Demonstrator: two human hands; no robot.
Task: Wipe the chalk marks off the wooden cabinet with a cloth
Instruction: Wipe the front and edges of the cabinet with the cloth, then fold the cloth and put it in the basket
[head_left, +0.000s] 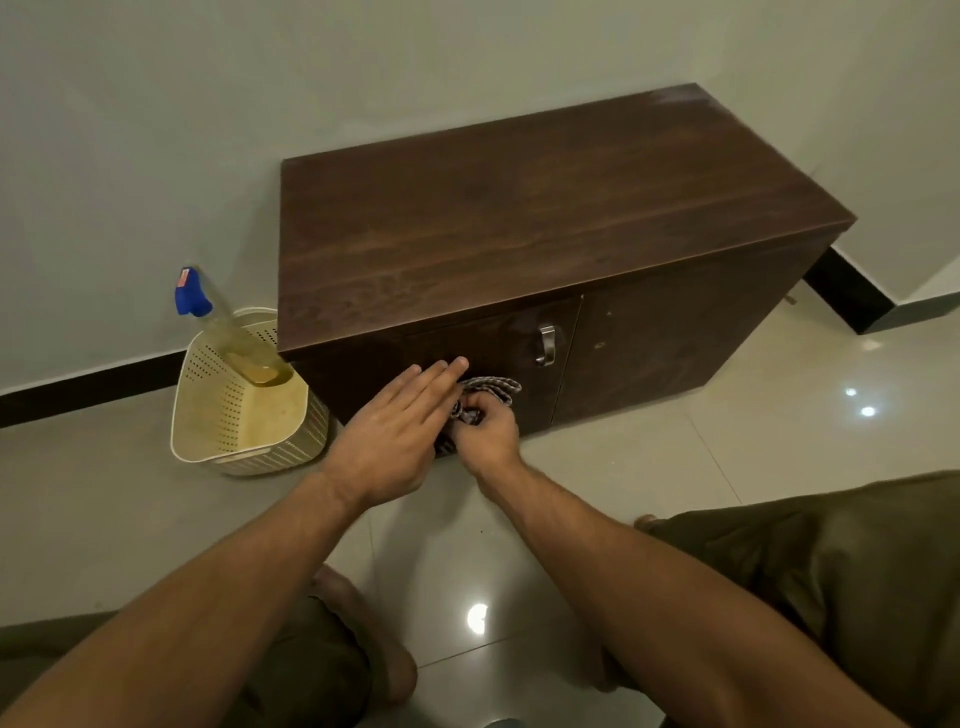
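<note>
A low dark wooden cabinet (519, 218) stands against the wall, with two front doors and a metal handle (545, 345) on the left door. A checked grey cloth (493, 388) is bunched against the left door's front. My right hand (485, 431) grips the cloth from below. My left hand (395, 431) lies flat with straight fingers beside the cloth, its fingertips touching the door and the cloth's edge. I can make out no clear chalk marks on the door; a pale smear shows at the top's far right corner (685, 98).
A cream perforated plastic basket (218, 421) sits on the tiled floor left of the cabinet, holding a spray bottle (234, 338) with a blue nozzle. My knees are low in view on both sides. Glossy floor tiles lie in front.
</note>
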